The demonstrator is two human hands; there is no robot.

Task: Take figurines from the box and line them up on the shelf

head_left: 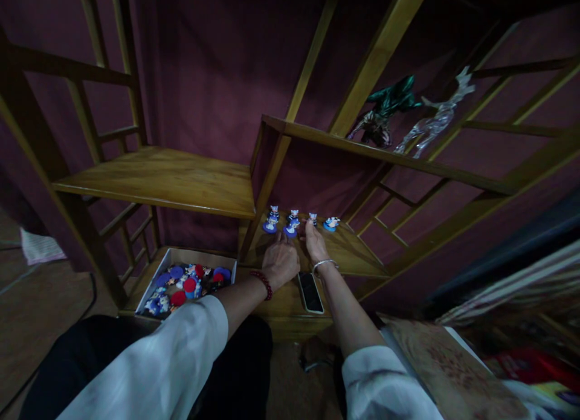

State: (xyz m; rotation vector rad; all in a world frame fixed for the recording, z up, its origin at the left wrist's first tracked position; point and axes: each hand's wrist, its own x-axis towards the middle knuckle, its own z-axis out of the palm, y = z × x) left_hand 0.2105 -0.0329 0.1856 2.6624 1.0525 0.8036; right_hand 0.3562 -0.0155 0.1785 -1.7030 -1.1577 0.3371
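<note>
Small figurines stand in two rows in the low shelf compartment. My left hand, with a red bead bracelet, reaches to the front row. Its extended fingertips are at the purple base of a blue-and-white figurine; whether they touch it I cannot tell. Another similar figurine stands left of it. My right hand, wearing a silver bangle, has its fingers stretched up beside a back-row figurine, partly covering it. A figurine on a light blue base is to the right. Two more back-row figurines stand behind.
A white box of loose figurines with red and purple bases sits at lower left. A phone lies near my right wrist. Above are a wooden shelf, a green statue and a clear statue. Upright posts frame the compartment.
</note>
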